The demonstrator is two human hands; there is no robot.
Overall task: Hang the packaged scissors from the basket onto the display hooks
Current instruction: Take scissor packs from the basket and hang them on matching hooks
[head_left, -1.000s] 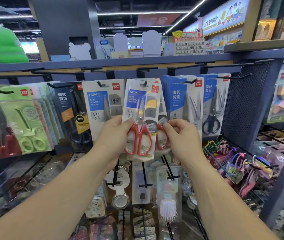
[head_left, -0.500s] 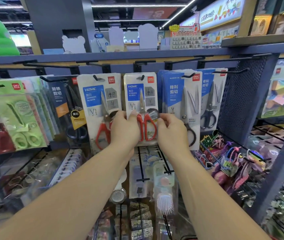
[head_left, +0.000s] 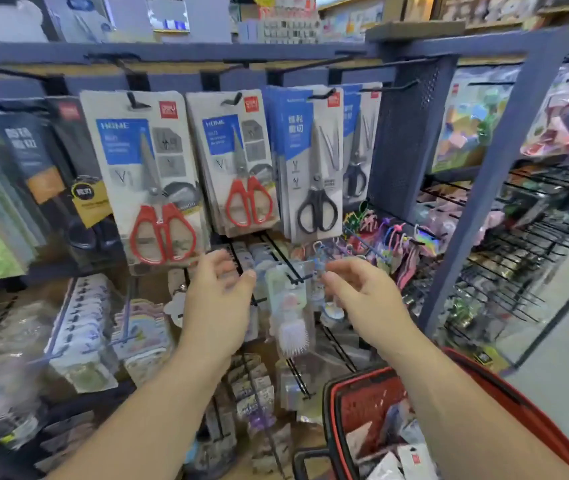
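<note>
The red-handled scissors pack (head_left: 238,164) is hung by its slot on a display hook (head_left: 233,98), so no support is needed; the left grip (head_left: 219,306) and right grip (head_left: 362,299) are held released and empty beneath it. Further packs (head_left: 411,459) are seen in the red basket (head_left: 356,407).

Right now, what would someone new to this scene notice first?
A red-handled scissors pack and a second red-handled pack to its right hang from the top hooks, beside a black-handled pack. Just below, the left hand and right hand hover open and empty. A red basket with more packages sits at lower right.
</note>
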